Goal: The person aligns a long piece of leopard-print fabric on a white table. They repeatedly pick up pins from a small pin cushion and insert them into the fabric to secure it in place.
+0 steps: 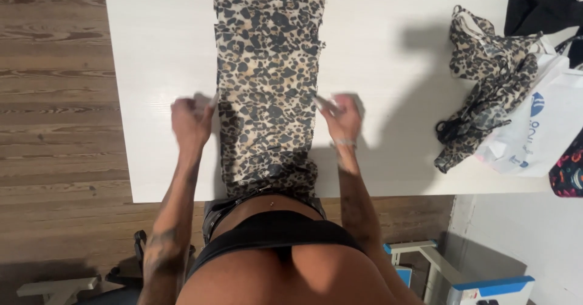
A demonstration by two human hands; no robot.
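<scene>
The leopard cloth (267, 86) is laid along the desk (152, 68) to its near edge; its sides are gripped by the left hand (190, 121) and right hand (343, 118).

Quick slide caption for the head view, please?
Both hands, left hand and right hand, grip opposite edges of a leopard-print cloth laid along a white table.
</scene>
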